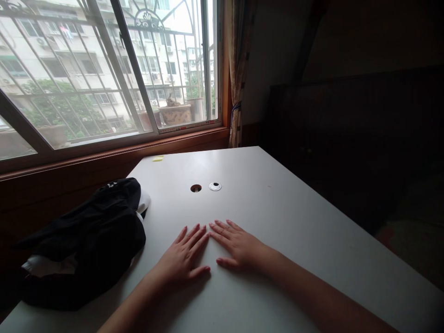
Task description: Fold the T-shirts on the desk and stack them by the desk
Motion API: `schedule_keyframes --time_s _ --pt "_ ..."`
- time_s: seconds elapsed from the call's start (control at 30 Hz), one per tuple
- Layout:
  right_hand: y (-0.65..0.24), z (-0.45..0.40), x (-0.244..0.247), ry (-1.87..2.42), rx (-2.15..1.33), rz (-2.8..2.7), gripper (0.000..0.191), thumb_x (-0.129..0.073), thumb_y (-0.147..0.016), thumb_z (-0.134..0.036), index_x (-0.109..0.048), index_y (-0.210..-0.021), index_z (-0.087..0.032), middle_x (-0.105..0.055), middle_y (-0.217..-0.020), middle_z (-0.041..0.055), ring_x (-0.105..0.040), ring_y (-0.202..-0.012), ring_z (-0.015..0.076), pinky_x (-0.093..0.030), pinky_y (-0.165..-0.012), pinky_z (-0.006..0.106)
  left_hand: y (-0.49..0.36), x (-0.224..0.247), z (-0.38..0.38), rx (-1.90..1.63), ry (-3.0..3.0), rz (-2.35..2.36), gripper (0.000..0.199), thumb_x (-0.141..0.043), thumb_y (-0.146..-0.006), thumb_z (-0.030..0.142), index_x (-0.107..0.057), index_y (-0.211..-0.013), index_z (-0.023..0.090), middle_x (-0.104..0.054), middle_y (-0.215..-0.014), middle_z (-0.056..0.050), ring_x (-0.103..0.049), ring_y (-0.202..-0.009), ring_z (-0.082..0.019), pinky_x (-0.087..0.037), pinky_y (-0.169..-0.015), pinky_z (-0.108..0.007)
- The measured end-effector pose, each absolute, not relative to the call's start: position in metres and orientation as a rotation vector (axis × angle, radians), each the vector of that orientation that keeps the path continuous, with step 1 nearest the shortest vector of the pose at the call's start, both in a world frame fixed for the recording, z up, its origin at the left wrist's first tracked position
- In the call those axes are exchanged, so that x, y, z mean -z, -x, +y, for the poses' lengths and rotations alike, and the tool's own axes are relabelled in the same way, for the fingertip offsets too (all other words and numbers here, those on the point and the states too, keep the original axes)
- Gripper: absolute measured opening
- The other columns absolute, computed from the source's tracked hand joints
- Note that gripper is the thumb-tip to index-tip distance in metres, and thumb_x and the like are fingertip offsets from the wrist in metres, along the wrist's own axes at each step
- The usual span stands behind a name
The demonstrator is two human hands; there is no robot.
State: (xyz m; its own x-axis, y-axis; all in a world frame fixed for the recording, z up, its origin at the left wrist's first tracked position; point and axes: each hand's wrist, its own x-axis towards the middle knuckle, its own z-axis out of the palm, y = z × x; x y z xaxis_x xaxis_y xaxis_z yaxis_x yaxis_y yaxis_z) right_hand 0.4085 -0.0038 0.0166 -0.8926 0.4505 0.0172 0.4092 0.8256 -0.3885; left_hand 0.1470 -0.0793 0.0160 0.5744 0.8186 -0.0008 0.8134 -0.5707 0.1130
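Both hands lie palm down on a white table (pixel 277 217), fingers stretched out. My left hand (pixel 185 256) holds nothing; its fingertips point up and to the right. Nearly meeting it, my right hand (pixel 237 245) also rests flat with nothing in it, its fingers angled up and to the left. The thumbs sit a small gap apart. Beyond the fingertips the tabletop has a round cable hole (pixel 196 188), and beside it lies a white round cable cover (pixel 215 186) with a dark opening.
Dark clothing (pixel 100 236) with white parts is heaped along the table's left edge, partly hanging over. A yellow piece of tape (pixel 158 158) sticks near the far edge. Behind stand a barred sliding window (pixel 149 69) and a tied curtain (pixel 237 74). The right side is dark.
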Motion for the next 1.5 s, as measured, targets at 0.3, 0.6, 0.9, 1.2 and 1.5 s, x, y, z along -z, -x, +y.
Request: schedule_keyframes --time_s 0.3,0.6,0.9,1.2,1.5 --pt "-0.409 -0.008 -0.02 0.681 -0.569 -2.913 0.08 -0.041 -0.1 -0.064 -0.016 -0.164 -0.025 -0.014 -0.169 0.0068 -0.011 -0.157 0.0278 -0.004 -0.128 0.05 -0.146 -0.014 -0.079 -0.13 -2.712 1.387 0.085 -0.045 -0.099 0.065 -0.01 -0.164 0.024 -0.017 -0.169 -0.009 -0.017 -0.156 -0.033 -0.017 -0.126 -0.06" --pt "-0.41 -0.008 -0.02 0.663 -0.578 -2.886 0.079 -0.044 -0.1 -0.062 -0.017 -0.164 -0.025 -0.016 -0.169 0.0072 -0.013 -0.157 0.029 -0.006 -0.128 0.051 -0.146 -0.01 -0.078 -0.141 -2.725 1.39 0.085 -0.045 -0.099 0.064 -0.009 -0.164 0.024 -0.015 -0.169 -0.008 -0.016 -0.156 -0.033 -0.017 -0.126 -0.059" --pt "-0.409 -0.009 -0.023 0.673 -0.574 -2.905 0.08 -0.043 -0.1 -0.063 -0.015 -0.164 -0.025 -0.015 -0.169 0.0062 -0.011 -0.157 0.0272 -0.005 -0.128 0.049 -0.146 -0.012 -0.079 -0.151 -2.727 1.393 0.085 -0.047 -0.098 0.064 -0.011 -0.164 0.024 -0.018 -0.169 -0.009 -0.018 -0.156 -0.033 -0.018 -0.126 -0.059" --pt "-0.409 -0.008 -0.021 0.679 -0.575 -2.911 0.08 -0.043 -0.099 -0.064 -0.016 -0.164 -0.025 -0.015 -0.17 0.0063 -0.011 -0.157 0.0277 -0.004 -0.128 0.05 -0.146 -0.012 -0.079 -0.121 -2.732 1.409 0.084 -0.045 -0.098 0.065 -0.011 -0.164 0.024 -0.016 -0.169 -0.008 -0.017 -0.156 -0.032 -0.016 -0.126 -0.056" --pt "-0.407 -0.009 -0.013 0.703 -0.571 -2.863 0.084 -0.045 -0.098 -0.066 -0.014 -0.164 -0.026 -0.015 -0.17 0.0073 -0.013 -0.157 0.03 -0.007 -0.128 0.051 -0.153 -0.001 -0.078 -0.197 -2.751 1.491 0.081 -0.039 -0.101 0.065 -0.008 -0.164 0.025 -0.021 -0.168 -0.009 -0.02 -0.155 -0.032 -0.019 -0.125 -0.056"
